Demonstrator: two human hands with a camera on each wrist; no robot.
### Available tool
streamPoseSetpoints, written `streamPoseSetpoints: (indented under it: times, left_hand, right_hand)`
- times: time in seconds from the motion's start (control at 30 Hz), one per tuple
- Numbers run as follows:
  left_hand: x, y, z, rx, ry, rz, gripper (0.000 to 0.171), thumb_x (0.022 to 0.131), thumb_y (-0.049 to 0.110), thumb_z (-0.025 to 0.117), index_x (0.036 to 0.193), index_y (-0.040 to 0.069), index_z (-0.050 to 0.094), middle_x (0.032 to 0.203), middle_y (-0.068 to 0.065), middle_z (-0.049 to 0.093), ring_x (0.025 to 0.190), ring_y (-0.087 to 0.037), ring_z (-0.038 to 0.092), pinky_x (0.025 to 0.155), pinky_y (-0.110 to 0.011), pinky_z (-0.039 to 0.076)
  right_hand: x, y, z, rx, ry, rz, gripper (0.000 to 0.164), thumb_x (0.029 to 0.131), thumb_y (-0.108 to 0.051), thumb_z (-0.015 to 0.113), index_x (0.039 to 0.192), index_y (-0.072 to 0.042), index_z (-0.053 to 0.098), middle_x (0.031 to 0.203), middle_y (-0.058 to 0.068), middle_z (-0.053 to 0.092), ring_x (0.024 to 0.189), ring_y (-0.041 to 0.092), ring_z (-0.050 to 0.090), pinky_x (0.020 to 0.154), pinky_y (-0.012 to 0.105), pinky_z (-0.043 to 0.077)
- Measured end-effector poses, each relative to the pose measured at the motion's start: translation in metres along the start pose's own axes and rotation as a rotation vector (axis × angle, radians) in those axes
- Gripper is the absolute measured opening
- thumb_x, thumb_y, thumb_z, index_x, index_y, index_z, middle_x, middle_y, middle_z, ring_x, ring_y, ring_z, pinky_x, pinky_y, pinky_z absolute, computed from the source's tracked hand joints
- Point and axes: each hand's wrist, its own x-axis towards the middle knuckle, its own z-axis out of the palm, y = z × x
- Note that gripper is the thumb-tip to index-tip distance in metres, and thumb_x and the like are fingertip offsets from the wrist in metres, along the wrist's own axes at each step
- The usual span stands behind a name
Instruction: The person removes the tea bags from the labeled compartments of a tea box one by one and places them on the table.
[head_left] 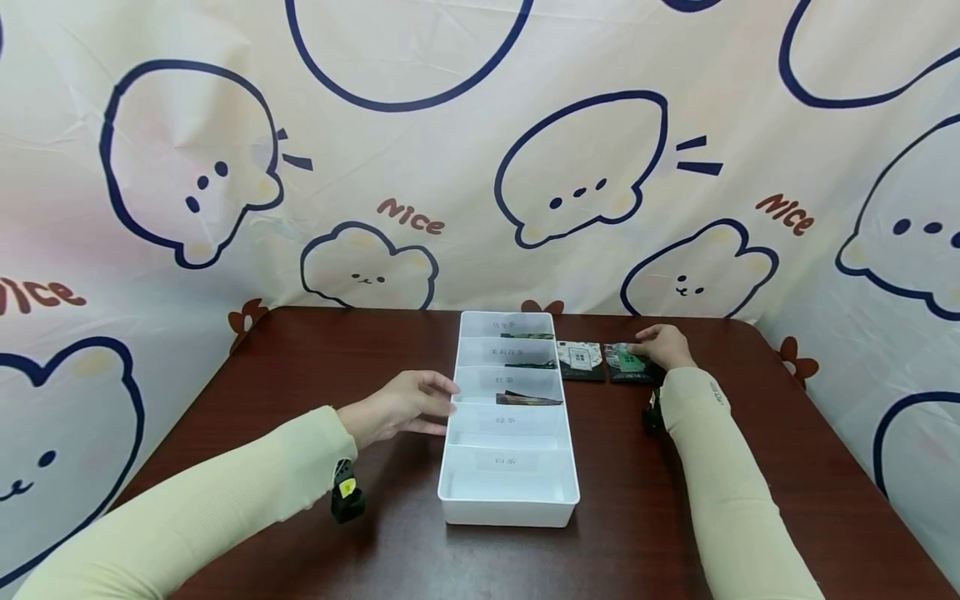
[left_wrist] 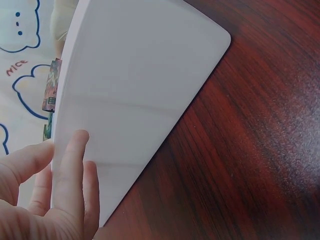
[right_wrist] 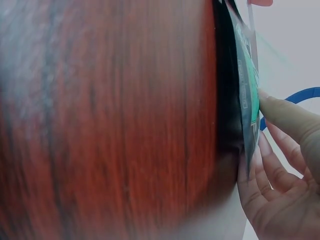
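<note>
A long white box (head_left: 508, 512) with labelled compartments stands mid-table. My left hand (head_left: 405, 406) is at its left side, fingers loosely extended. In the left wrist view those fingers (left_wrist: 75, 170) lie against the outer wall and rim. To the right of the box, my right hand (head_left: 666, 346) pinches a dark tea sachet with a green label (head_left: 626, 364) at its far right edge. The right wrist view has the thumb on the face of that sachet (right_wrist: 248, 95) and the other fingers at its edge and behind.
Another tea sachet, black and white (head_left: 581, 360), lies between the box and the held one. Sachets stand in the three far compartments, a brown one (head_left: 527, 399) among them. A patterned curtain (head_left: 465, 175) hangs behind the dark wooden table (head_left: 315, 354).
</note>
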Motion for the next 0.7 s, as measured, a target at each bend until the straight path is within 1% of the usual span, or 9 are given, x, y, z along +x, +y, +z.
streamPoseSetpoints:
  times: [0.17,0.43,0.7]
  left_hand:
    - [-0.0001,-0.0001,-0.0002,0.002,0.002,0.001,0.036,0.086,-0.002,0.068,0.121,0.0,0.058,0.107,-0.017,0.061,0.086,-0.023,0.066,0.078,-0.043,0.061]
    - [-0.0003,0.0002,0.0,0.006,0.002,0.001,0.036,0.086,-0.003,0.067,0.12,-0.001,0.058,0.107,-0.017,0.061,0.087,-0.023,0.066,0.078,-0.043,0.061]
    - [0.0,0.0006,0.0004,0.004,0.004,-0.003,0.036,0.086,-0.002,0.068,0.121,-0.001,0.057,0.107,-0.016,0.061,0.087,-0.023,0.066,0.078,-0.043,0.06]
  right_hand:
    - [-0.0005,-0.001,0.0007,0.008,0.012,0.004,0.039,0.087,-0.021,0.071,0.117,0.003,0.061,0.113,0.022,0.06,0.088,0.028,0.062,0.075,0.038,0.053]
    - [-0.0007,0.0009,0.0021,0.008,0.021,0.009,0.04,0.087,-0.022,0.071,0.117,0.002,0.061,0.115,0.023,0.06,0.087,0.028,0.061,0.075,0.038,0.053]
    - [-0.0017,-0.0003,0.0021,0.011,0.035,0.01,0.041,0.087,-0.023,0.07,0.119,0.003,0.061,0.12,0.024,0.057,0.094,0.033,0.058,0.078,0.041,0.052]
